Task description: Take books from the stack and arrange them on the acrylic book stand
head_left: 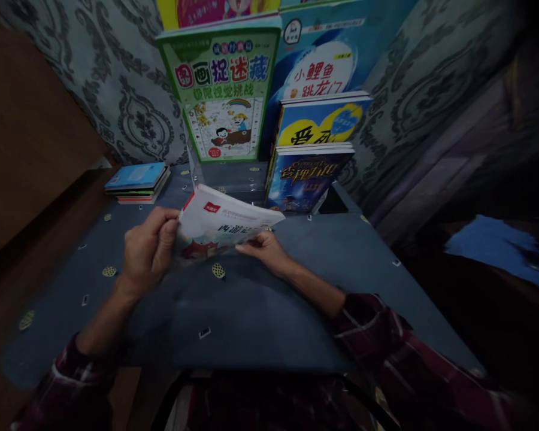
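Observation:
Between my two hands, above the table, is a thin white book [220, 218] with a red label and a reddish picture low on its cover. My left hand [150, 248] is closed on the book's left edge, thumb on the near side. At the lower right edge, my right hand [265, 251] pinches the cover between thumb and fingers. The book is tilted, its right side lower than its left. Beyond it a green picture book [227, 96] stands upright in a rack, and a dark blue book [303, 179] stands to its right.
A small stack of books [137, 179] lies at the table's back left. A yellow and blue book [318, 123] and a large blue book [323, 48] stand behind the dark blue one. The patterned grey-blue table [251, 317] reaches the curtain [144, 114]. Blue cloth [498, 248] lies off to the right.

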Demonstrator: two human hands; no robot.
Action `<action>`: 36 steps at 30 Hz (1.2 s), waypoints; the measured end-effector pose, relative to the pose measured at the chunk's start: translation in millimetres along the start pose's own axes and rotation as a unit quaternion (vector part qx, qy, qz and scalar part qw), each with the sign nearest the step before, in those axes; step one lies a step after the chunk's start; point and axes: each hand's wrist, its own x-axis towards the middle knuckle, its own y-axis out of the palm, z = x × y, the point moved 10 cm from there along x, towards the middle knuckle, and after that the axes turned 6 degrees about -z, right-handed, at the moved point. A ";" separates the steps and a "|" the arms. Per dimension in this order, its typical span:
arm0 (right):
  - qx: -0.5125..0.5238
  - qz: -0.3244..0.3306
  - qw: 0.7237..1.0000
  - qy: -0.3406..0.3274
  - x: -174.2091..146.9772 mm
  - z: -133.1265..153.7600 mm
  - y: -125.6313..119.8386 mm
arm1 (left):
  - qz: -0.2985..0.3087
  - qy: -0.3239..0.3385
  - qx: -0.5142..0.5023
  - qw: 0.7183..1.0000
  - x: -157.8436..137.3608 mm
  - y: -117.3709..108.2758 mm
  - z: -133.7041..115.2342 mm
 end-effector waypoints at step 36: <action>-0.059 -0.035 0.987 0.144 -21.8 -37.1 -20.7 | 0.107 -0.456 -0.244 0.849 -132.0 135.6 159.0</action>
